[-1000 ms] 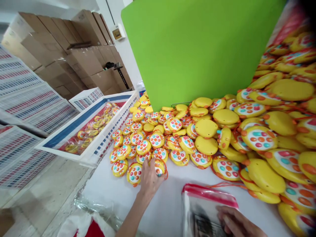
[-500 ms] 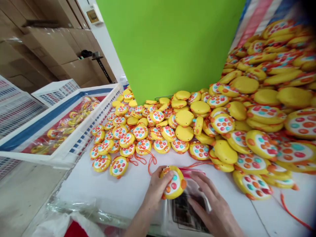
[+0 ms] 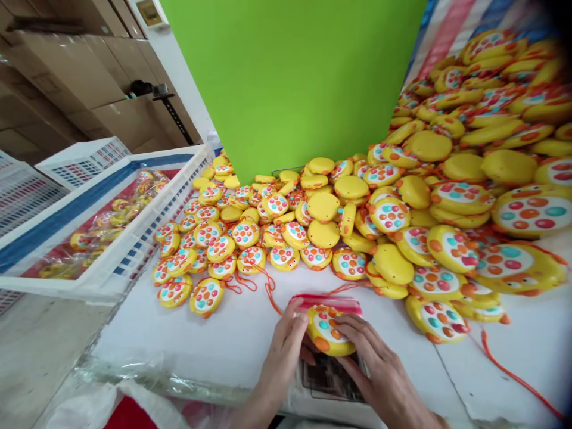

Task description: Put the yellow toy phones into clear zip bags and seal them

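Yellow toy [image 3: 325, 326], rounded, with orange, pink and turquoise dots on a white oval panel, is between a person's two hands, over the near part of a white worktop [image 3: 179, 333]. The right hand [image 3: 379, 363] is clamped on the toy's right side, fingers across the dotted face and thumb lower down. The left hand [image 3: 286, 351] is at the toy's left edge, thumb just beside the rim; I cannot tell whether its fingers are closed on the toy or on the pouch beneath. That clear pouch [image 3: 328, 378] has a pink-red strip along its far edge and dark printing showing through. Beyond the hands spreads a pile of matching toys [image 3: 324, 205], some dotted side up, some plain yellow, rising higher toward the right. Loose orange cords trail from it. Behind the pile stands a large bright green panel [image 3: 290, 89]. To the left, a white plastic basket [image 3: 163, 214] contains toys in clear wrapping [image 3: 118, 217]; farther back are stacked cardboard boxes [image 3: 67, 77].
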`<state>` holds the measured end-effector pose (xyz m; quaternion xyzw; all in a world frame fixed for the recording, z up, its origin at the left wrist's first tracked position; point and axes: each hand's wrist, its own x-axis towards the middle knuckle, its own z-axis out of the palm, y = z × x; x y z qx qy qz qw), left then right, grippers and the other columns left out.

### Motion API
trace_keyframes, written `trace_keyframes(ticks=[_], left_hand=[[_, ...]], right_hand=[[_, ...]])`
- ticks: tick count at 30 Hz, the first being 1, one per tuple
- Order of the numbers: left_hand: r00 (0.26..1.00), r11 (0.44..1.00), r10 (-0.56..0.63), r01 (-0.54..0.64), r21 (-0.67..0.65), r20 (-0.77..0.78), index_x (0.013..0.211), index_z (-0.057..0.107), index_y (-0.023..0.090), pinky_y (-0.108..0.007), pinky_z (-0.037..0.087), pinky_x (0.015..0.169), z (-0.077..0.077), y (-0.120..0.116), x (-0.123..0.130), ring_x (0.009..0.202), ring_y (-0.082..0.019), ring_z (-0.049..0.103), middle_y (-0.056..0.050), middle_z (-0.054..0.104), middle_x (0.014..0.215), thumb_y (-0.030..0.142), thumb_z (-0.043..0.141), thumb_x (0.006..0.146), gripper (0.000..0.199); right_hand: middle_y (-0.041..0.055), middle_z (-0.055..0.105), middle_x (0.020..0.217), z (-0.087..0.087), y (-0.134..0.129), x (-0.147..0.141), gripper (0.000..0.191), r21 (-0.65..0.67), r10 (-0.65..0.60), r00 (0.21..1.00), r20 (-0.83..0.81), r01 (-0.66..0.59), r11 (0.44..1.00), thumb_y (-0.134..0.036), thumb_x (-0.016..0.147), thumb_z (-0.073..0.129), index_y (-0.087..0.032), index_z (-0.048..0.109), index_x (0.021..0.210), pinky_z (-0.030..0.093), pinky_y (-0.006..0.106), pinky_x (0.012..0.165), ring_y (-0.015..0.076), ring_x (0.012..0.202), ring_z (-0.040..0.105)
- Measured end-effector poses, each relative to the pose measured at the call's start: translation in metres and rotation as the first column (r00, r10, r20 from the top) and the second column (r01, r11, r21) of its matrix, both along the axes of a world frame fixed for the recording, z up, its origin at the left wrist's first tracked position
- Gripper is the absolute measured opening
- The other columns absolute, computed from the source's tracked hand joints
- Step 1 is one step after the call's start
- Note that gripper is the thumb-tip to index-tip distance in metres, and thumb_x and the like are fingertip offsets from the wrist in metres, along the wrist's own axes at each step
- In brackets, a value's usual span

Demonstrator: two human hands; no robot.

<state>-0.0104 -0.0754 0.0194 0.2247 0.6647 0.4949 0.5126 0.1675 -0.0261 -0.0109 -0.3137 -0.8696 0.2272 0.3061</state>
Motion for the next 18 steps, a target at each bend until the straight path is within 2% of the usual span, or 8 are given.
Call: trace_keyframes(ticks=[2, 5, 6, 8, 10, 13, 15, 18], left_hand=[[0.953, 0.997, -0.064, 0.072, 0.019, -0.296, 0.11, 0.059, 0.02, -0.028, 0.05, 0.069, -0.002, -0.013, -0.003, 0.083, -0.019, 0.061, -0.005, 0.064, 0.092, 0.046, 0.047, 0.091, 0.035], [0.736, 0.954, -0.194, 0.294, 0.049, -0.648, 0.078, 0.06, 0.018, -0.031, 0.049, 0.073, -0.017, -0.024, 0.003, 0.079, -0.019, 0.058, -0.005, 0.06, 0.078, 0.033, 0.043, 0.093, 0.028], [0.65, 0.926, -0.219, 0.374, 0.056, -0.728, 0.077, 0.06, 0.017, -0.033, 0.049, 0.076, -0.024, -0.024, 0.008, 0.084, -0.021, 0.058, -0.007, 0.061, 0.083, 0.027, 0.043, 0.093, 0.025], [0.486, 0.865, -0.222, 0.499, 0.059, -0.845, 0.094, 0.062, 0.015, -0.041, 0.048, 0.088, -0.038, -0.019, 0.018, 0.102, -0.025, 0.055, -0.012, 0.062, 0.102, 0.019, 0.045, 0.09, 0.018], [0.348, 0.827, -0.218, 0.562, 0.017, -0.912, 0.115, 0.057, 0.015, -0.048, 0.045, 0.095, -0.048, -0.01, 0.026, 0.112, -0.028, 0.05, -0.014, 0.058, 0.118, 0.015, 0.049, 0.088, 0.029], [0.239, 0.815, -0.218, 0.578, -0.041, -0.946, 0.122, 0.052, 0.014, -0.05, 0.046, 0.092, -0.056, 0.002, 0.031, 0.107, -0.029, 0.052, -0.014, 0.058, 0.118, 0.013, 0.05, 0.087, 0.035], [0.239, 0.819, -0.211, 0.573, -0.038, -0.948, 0.118, 0.054, 0.014, -0.048, 0.048, 0.087, -0.058, 0.005, 0.03, 0.1, -0.028, 0.054, -0.012, 0.06, 0.11, 0.012, 0.048, 0.088, 0.031], [0.269, 0.823, -0.211, 0.568, -0.022, -0.94, 0.106, 0.058, 0.015, -0.043, 0.049, 0.08, -0.058, 0.003, 0.028, 0.092, -0.026, 0.054, -0.009, 0.061, 0.099, 0.011, 0.047, 0.088, 0.021]], right_hand=[[0.0075, 0.061, 0.121, -0.002, -0.002, 0.002, 0.034, -0.095, -0.078, 0.996, -0.05, 0.073, 0.993, -0.024, 0.091, 0.052, -0.024, 0.046, 0.125, 0.052, 0.031, 0.094, 0.019, 0.112, 0.058], [0.0092, 0.063, 0.116, -0.003, 0.001, 0.002, 0.033, -0.359, -0.233, 0.966, -0.114, 0.178, 0.916, -0.033, 0.093, 0.047, -0.022, 0.047, 0.124, 0.057, 0.028, 0.081, 0.0189, 0.101, 0.064], [0.0104, 0.062, 0.117, -0.002, 0.003, 0.002, 0.035, -0.459, -0.279, 0.951, -0.133, 0.19, 0.868, -0.036, 0.093, 0.046, -0.021, 0.047, 0.125, 0.059, 0.027, 0.077, 0.0197, 0.102, 0.064], [0.0125, 0.06, 0.122, -0.001, 0.008, 0.002, 0.041, -0.621, -0.346, 0.923, -0.167, 0.174, 0.764, -0.042, 0.092, 0.047, -0.019, 0.047, 0.126, 0.06, 0.027, 0.072, 0.0223, 0.105, 0.062], [0.013, 0.058, 0.125, 0.0, 0.011, 0.004, 0.046, -0.681, -0.37, 0.911, -0.179, 0.157, 0.715, -0.043, 0.09, 0.049, -0.019, 0.045, 0.128, 0.06, 0.027, 0.069, 0.0236, 0.107, 0.061], [0.0106, 0.062, 0.119, 0.004, 0.013, 0.01, 0.041, -0.55, -0.384, 0.912, -0.147, 0.247, 0.798, -0.039, 0.089, 0.053, -0.019, 0.048, 0.124, 0.059, 0.028, 0.072, 0.0217, 0.1, 0.064], [0.0083, 0.064, 0.113, 0.008, 0.012, 0.014, 0.032, -0.37, -0.373, 0.921, -0.113, 0.309, 0.876, -0.034, 0.089, 0.054, -0.021, 0.051, 0.118, 0.059, 0.028, 0.075, 0.0198, 0.095, 0.066], [0.0062, 0.065, 0.108, 0.015, 0.009, 0.016, 0.025, -0.162, -0.286, 0.955, -0.073, 0.272, 0.949, -0.026, 0.09, 0.052, -0.024, 0.052, 0.115, 0.056, 0.029, 0.081, 0.0184, 0.095, 0.065]])
